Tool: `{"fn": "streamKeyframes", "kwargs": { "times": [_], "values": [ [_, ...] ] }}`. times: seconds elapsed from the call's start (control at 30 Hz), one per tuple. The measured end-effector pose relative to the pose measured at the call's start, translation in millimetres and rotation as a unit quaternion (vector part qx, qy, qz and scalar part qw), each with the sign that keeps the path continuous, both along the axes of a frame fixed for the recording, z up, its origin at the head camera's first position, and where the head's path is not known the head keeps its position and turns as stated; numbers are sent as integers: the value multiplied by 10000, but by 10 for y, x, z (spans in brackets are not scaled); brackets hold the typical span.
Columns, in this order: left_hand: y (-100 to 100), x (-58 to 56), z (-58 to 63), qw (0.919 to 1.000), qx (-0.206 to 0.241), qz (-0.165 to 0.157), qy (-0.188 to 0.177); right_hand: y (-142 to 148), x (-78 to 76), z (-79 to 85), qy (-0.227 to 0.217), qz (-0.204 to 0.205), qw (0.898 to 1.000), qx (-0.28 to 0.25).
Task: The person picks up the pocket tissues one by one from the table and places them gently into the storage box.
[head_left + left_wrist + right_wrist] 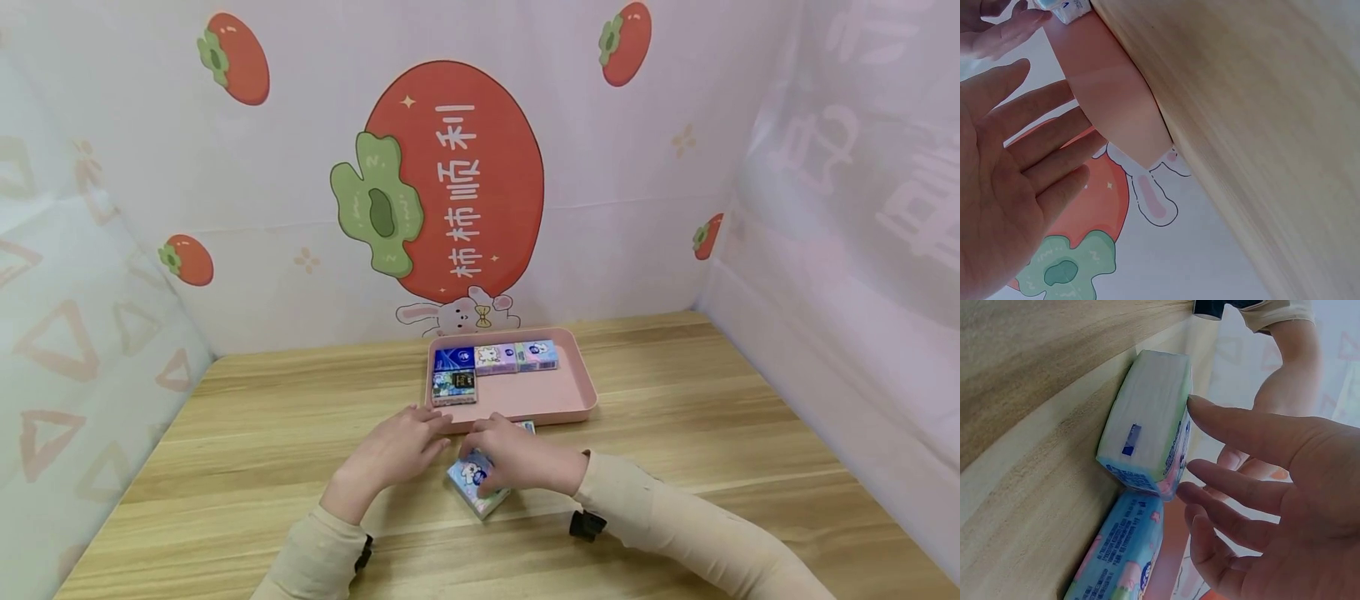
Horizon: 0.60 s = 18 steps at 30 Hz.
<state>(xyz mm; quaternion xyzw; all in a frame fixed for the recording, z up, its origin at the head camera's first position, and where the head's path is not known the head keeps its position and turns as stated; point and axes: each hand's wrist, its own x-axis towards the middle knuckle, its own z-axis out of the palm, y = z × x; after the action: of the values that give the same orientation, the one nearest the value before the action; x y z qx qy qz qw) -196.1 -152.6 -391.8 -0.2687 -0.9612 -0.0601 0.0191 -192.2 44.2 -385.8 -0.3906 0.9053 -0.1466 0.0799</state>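
My right hand [528, 457] hovers close over a pale blue tissue pack [468, 477] with a cartoon print, lying askew on the table. In the right wrist view, the thumb tip is right at the edge of this pack, and the other fingers, loosely bent, lie along its printed face. A second blue tissue pack [1116, 550] sits end to end with it, mostly hidden under the hand in the head view. At the tray's near left corner is my left hand [397, 446]; its fingers are spread and extended against the pink tray [1110, 94], holding nothing.
Inside the pink tray are a dark blue pack [454, 359], a pink-purple pack [496, 357] and a pale blue-green pack [537, 354] in a back row. A dark floral pack [454, 388] lies in front at left. A printed backdrop [600, 208] stands behind the wooden table [247, 433].
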Motion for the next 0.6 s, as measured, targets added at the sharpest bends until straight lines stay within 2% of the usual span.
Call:
{"fn": "streamKeyframes", "kwargs": {
  "times": [0.27, 0.43, 0.6],
  "values": [
    [0, -6, -9, 10000, -19, -21, 7, -15, 23, -27, 109, -54, 9992, 383],
    [0, -8, -2, 10000, -40, 2, 22, 2, 40, -54, 229, 62, 9977, 639],
    [9, -9, 6, 10000, -60, 28, 0, 21, 50, -49, 70, 151, 9969, 769]
  ]
}}
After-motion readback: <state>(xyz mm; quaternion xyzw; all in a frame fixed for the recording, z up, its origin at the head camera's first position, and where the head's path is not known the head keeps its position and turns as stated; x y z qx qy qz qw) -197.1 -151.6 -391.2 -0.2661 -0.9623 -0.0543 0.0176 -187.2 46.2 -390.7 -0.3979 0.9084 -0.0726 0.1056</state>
